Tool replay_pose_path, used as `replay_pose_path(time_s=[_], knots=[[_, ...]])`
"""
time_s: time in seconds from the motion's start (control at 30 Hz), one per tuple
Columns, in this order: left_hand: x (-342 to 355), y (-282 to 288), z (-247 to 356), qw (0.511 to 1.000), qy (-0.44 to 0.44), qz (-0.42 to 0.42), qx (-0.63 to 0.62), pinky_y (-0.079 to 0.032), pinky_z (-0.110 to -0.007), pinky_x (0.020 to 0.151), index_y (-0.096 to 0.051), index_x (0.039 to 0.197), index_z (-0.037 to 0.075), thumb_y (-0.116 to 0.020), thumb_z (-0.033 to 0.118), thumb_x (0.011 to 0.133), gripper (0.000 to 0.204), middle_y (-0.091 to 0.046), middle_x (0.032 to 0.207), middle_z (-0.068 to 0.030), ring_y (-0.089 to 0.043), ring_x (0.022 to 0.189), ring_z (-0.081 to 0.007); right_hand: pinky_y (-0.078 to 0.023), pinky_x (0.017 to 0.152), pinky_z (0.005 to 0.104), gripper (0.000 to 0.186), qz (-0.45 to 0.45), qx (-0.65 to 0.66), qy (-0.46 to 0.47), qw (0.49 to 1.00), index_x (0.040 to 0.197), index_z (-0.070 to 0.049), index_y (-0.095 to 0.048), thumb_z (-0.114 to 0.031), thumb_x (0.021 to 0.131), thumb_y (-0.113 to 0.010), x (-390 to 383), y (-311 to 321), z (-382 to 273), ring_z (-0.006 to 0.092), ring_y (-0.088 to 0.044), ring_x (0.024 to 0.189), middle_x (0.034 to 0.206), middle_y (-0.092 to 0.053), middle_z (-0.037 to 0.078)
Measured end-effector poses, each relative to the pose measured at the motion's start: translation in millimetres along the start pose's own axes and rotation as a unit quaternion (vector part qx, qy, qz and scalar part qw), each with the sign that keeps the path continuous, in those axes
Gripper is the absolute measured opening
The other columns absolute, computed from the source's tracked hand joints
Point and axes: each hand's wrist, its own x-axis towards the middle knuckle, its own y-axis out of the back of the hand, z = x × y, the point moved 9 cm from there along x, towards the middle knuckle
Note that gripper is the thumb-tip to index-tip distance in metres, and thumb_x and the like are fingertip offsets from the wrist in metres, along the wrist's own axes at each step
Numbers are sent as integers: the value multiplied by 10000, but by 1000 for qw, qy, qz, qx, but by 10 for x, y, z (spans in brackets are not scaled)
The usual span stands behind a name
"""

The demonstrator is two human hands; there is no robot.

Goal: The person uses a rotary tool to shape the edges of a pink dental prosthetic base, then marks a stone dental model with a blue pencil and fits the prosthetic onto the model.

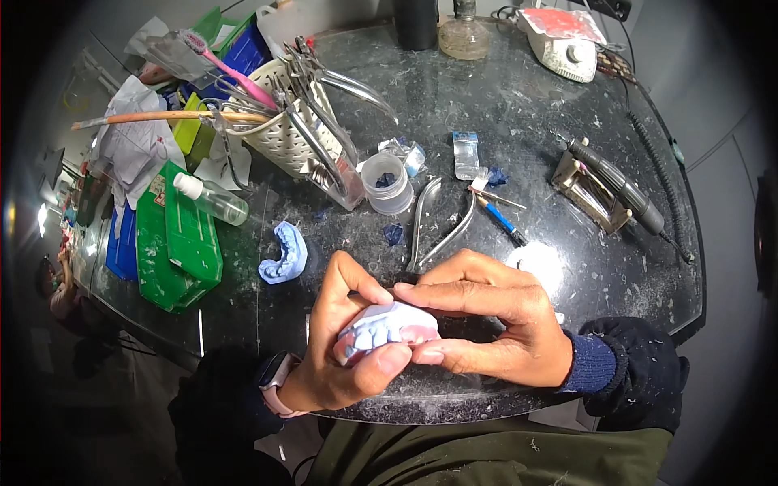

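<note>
Near the front edge of the dark bench I hold a pale blue dental cast [374, 330] with pink wax on it. My left hand [340, 340] is wrapped round its left side, thumb in front and fingers behind. From the right, my right hand [498, 324] pinches the cast's end, thumb on the pink wax [420, 333] and fingers along the top. A second blue dental cast [284, 253], horseshoe-shaped, lies on the bench to the left. Just beyond my hands rest pliers [442, 227] with their handles spread.
A cream basket [279, 121] full of metal tools stands far left, beside green trays [178, 243] and a spray bottle [212, 200]. In the middle are a clear jar [387, 186] and a blue-handled brush [501, 220]. A rotary handpiece [616, 185] rests on its stand at right.
</note>
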Motion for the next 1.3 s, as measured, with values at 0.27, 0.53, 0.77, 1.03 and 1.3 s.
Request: replay_pose_path(time_s=[0.27, 0.53, 0.77, 1.03, 1.3], knots=[[-22, 18, 49, 999, -18, 35, -7, -451, -217, 600, -344, 941, -10, -611, 126, 708, 380, -531, 784, -102, -559, 706, -93, -503, 783, 313, 415, -26, 11, 16, 999, 1149, 7, -612, -122, 770, -721, -28, -43, 1, 240, -615, 904, 1008, -594, 134], [-83, 12, 422, 935, -216, 41, 277, -430, -209, 496, -476, 812, -25, -654, 150, 692, 278, -495, 685, -45, -551, 598, -58, -507, 755, 320, 390, -26, 3, 45, 999, 1111, 32, -621, -91, 755, -725, -43, -68, -61, 246, -620, 868, 996, -593, 148], [-111, 40, 337, 951, -179, 25, 250, -439, -208, 489, -478, 826, -24, -676, 135, 686, 290, -518, 695, -56, -575, 582, -76, -506, 745, 323, 351, -26, -22, 59, 998, 1074, 39, -629, -78, 756, -720, -41, -84, -115, 252, -618, 852, 973, -597, 150], [56, 3, 228, 996, -45, -9, 74, -432, -201, 628, -377, 996, -26, -595, 93, 740, 357, -590, 846, -89, -538, 733, -56, -502, 716, 294, 328, 15, -9, 22, 1000, 1068, 41, -633, -79, 773, -710, -13, -39, -13, 222, -629, 826, 930, -617, 142], [26, 18, 5, 989, 149, 5, -23, -455, -218, 536, -230, 1187, 69, -539, 446, 634, 737, -609, 901, -173, -601, 689, -161, -503, 694, 257, 323, 31, 24, -56, 998, 1056, 23, -644, -71, 756, -721, -32, -1, 86, 170, -625, 829, 934, -625, 122]])
